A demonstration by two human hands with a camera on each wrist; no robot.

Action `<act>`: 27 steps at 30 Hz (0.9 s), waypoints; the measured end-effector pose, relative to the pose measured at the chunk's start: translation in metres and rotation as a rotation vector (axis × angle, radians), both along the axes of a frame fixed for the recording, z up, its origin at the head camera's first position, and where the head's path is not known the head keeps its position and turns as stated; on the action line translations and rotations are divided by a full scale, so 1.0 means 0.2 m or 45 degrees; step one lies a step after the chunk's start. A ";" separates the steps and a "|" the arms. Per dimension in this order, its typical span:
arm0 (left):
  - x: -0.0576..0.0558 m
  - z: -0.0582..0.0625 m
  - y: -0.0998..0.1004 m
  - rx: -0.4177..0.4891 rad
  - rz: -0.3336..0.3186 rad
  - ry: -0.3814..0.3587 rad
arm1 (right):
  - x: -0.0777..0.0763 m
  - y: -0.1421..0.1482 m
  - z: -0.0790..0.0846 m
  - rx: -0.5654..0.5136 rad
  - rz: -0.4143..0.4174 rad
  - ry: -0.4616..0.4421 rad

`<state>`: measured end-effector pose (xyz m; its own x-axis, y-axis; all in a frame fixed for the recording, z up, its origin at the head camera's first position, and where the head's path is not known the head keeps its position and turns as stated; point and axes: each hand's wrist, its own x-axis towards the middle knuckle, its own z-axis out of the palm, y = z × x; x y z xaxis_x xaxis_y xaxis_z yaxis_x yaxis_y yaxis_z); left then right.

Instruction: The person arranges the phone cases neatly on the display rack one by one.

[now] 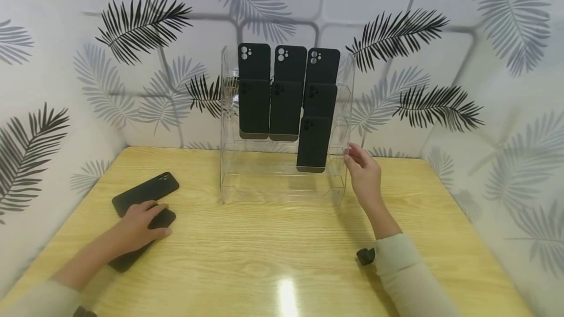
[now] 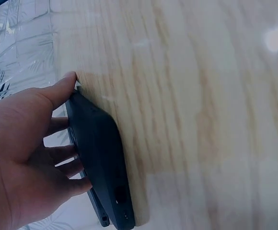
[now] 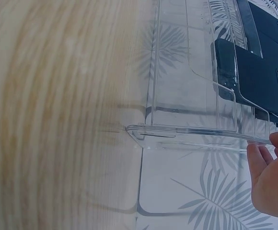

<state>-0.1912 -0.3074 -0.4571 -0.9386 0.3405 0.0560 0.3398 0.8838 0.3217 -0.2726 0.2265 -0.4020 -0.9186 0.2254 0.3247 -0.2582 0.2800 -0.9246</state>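
Note:
On the left, my left hand (image 1: 134, 229) lies over a black phone case (image 1: 126, 260) on the table. In the left wrist view its thumb and fingers grip that case (image 2: 99, 148) by the edges. Another black phone case (image 1: 143, 193) lies just beyond it, camera cutouts up. A clear acrylic tiered rack (image 1: 264, 194) stands at the back, with several black phone cases leaning in it, among them a lower one (image 1: 314, 146) on the right. My right hand (image 1: 366, 175) pinches the rack's right side panel (image 3: 196, 130) between thumb and fingers.
The wooden table (image 1: 246, 248) meets a leaf-patterned wall covering (image 1: 176, 38) behind the rack and at both sides. A bright light reflection (image 1: 287, 297) shows near the table's front. The rack's lower tiers hold no cases at the left.

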 end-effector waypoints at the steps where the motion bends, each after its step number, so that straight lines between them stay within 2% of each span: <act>1: 0.00 0.00 0.00 0.003 -0.004 0.008 | 0.00 0.00 0.00 -0.005 0.000 -0.006; 4: 0.01 0.01 0.01 0.000 -0.008 0.026 | 0.01 -0.01 0.02 -0.018 0.001 -0.029; 11: 0.00 0.04 0.06 0.005 0.021 0.072 | 0.11 -0.06 0.13 0.013 -0.010 -0.037; 13: -0.01 0.06 0.08 0.031 0.038 0.097 | 0.12 -0.06 0.14 0.013 -0.013 -0.032; 21: -0.03 0.16 0.23 0.144 0.043 0.167 | 0.10 -0.04 0.12 0.012 -0.013 -0.049; 27: -0.03 0.29 0.34 0.254 0.037 0.220 | 0.02 -0.01 0.04 -0.025 -0.005 -0.042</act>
